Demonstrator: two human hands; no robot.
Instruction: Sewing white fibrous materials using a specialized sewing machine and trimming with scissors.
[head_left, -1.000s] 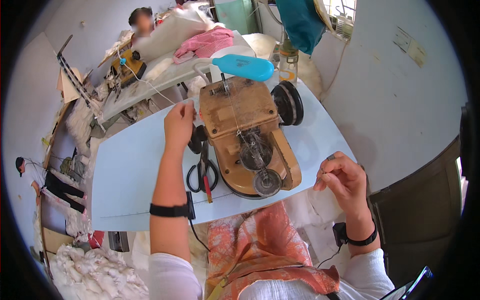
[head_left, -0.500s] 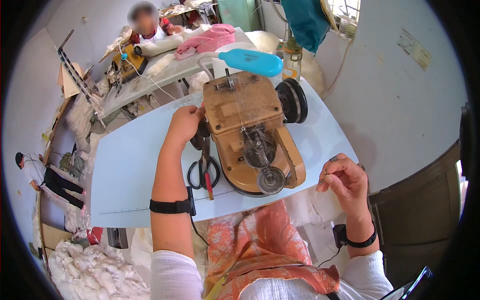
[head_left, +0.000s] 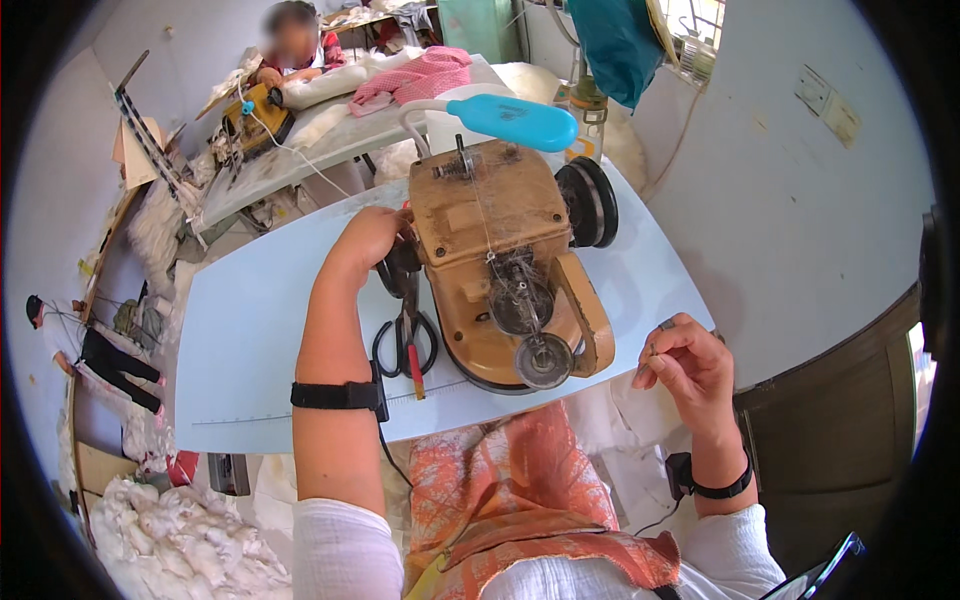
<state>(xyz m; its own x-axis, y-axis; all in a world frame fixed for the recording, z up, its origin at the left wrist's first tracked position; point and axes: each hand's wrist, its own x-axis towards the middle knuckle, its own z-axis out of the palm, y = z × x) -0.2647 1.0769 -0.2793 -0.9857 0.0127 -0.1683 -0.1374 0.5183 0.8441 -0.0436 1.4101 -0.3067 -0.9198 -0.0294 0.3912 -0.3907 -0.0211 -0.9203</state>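
A tan fur sewing machine (head_left: pixel 490 205) stands on the pale blue table, with dust and loose fibres on its cover and two metal discs at its front. My left hand (head_left: pixel 368 242) reaches to the machine's left side; its fingertips are mostly hidden, and a bit of red shows beside them. Just below that hand lie black-handled scissors (head_left: pixel 428 345) and a thin red-and-yellow tool (head_left: pixel 415 372). Right of the machine, my right hand (head_left: pixel 690 362) is raised in a pinch, thumb against fingers. Something small and thin seems to be in it, too small to name.
A blue lamp head (head_left: pixel 515 122) hangs over the machine's back, and a black handwheel (head_left: pixel 588 202) juts out right. Across the blue table (head_left: pixel 250 350) runs a ruler scale. Behind, a person sits at another bench with a yellow machine (head_left: pixel 255 125). White fur (head_left: pixel 180 545) is heaped lower left.
My left hand has turned slightly and gone further behind the machine's side. My right hand keeps its pinch. The seated person's arm has moved toward the yellow machine.
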